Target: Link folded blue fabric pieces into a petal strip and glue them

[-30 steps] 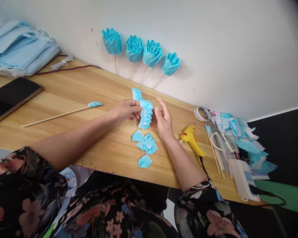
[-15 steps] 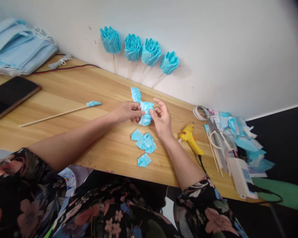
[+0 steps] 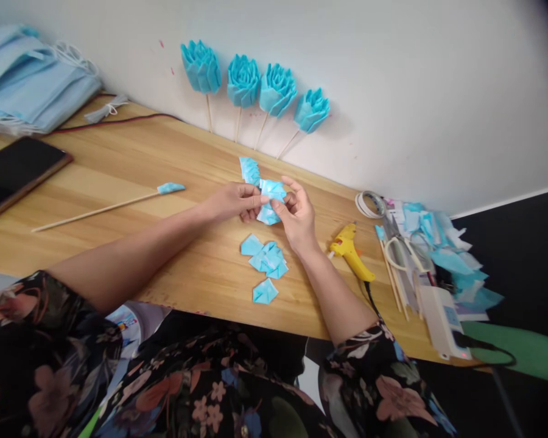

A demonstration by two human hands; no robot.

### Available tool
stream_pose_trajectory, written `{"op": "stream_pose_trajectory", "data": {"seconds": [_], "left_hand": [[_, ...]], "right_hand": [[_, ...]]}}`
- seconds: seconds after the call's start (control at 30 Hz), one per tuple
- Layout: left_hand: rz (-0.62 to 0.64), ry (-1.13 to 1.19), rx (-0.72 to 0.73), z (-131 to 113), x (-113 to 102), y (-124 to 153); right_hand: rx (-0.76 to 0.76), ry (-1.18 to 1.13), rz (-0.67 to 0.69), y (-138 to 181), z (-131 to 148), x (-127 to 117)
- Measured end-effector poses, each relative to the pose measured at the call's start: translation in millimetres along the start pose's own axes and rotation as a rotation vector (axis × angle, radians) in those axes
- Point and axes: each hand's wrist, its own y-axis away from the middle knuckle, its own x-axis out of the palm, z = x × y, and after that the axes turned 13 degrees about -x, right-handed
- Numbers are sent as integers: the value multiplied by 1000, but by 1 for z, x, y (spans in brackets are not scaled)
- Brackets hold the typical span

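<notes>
Between my two hands is a strip of folded blue petals (image 3: pixel 272 190), made of thin mask-like fabric. My left hand (image 3: pixel 241 202) pinches its left side, fingers closed. On its right side my right hand (image 3: pixel 296 213) grips it between thumb and fingers, with the index finger raised. Just behind lies another pleated blue strip (image 3: pixel 249 170) on the wooden table. Nearer me rest a small pile of folded blue petals (image 3: pixel 269 258) and a single folded petal (image 3: pixel 265 291). To the left lies a wooden stick (image 3: pixel 95 212) with a blue bud (image 3: pixel 170 188) on its end.
Several blue fabric flowers (image 3: pixel 243 80) on sticks lean against the wall. A yellow glue gun (image 3: pixel 352 254), scissors (image 3: pixel 402 254), tape roll (image 3: pixel 369 204), white power strip (image 3: pixel 444 322) and blue scraps (image 3: pixel 456 261) lie right. A phone (image 3: pixel 21 173) and stacked masks (image 3: pixel 31 79) are left.
My hands have shifted slightly, and the petal strip between them is turned a little, its upper fold showing flatter. The whole view has moved a bit. Both hands keep their hold.
</notes>
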Motion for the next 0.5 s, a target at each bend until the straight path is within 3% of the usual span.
{"op": "stream_pose_trajectory", "data": {"seconds": [0.33,0.5], "left_hand": [[-73,147,2,1,1,3],[-81,162,30,3,3,2]], "right_hand": [[87,13,-14,1,-3,-4],[83,29,89,1,0,-4]]}}
